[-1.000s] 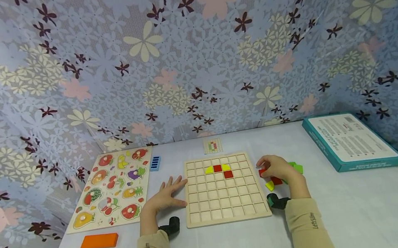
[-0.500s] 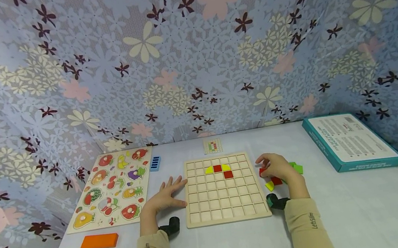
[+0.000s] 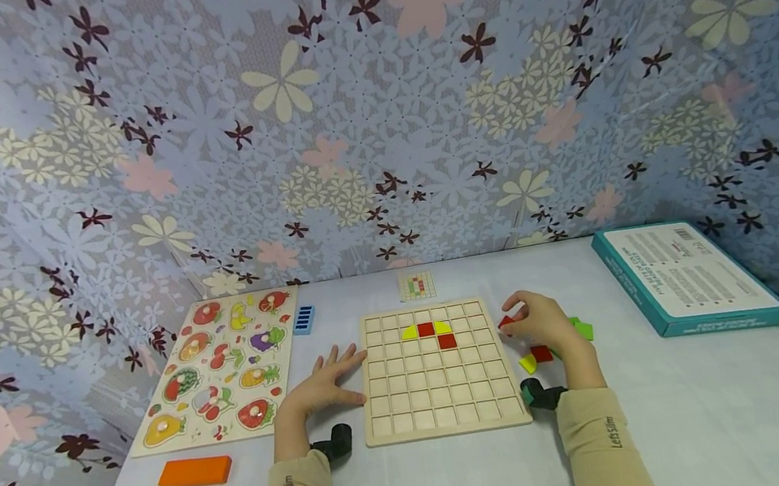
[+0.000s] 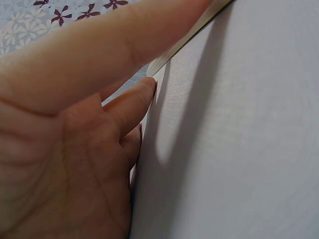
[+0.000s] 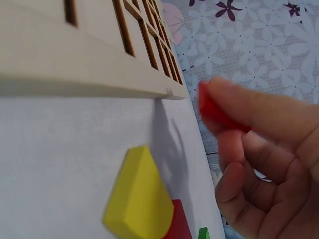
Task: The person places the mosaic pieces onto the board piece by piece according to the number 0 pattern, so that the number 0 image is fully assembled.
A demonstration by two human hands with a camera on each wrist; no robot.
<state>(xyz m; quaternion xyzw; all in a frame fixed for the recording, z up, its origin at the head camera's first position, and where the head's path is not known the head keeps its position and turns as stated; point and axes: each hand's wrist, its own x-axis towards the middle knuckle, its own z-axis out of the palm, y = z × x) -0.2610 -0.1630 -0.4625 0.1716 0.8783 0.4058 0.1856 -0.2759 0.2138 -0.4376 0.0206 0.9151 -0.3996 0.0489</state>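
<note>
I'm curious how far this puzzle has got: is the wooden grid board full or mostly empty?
Mostly empty. The wooden grid board holds only two red and two yellow pieces near its top; the other cells are bare.

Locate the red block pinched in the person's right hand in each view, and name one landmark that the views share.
Head: red block, right of the wooden grid board.
Left wrist: not in it.
Right wrist: red block at centre right, in the fingertips.
Shared landmark: the grid board's edge.

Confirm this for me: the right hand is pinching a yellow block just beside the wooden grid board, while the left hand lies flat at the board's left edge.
Not quite: the block pinched by the right hand is red, as the right wrist view shows. The yellow piece lies on the table. The rest holds: the left hand lies flat at the grid board.
</note>
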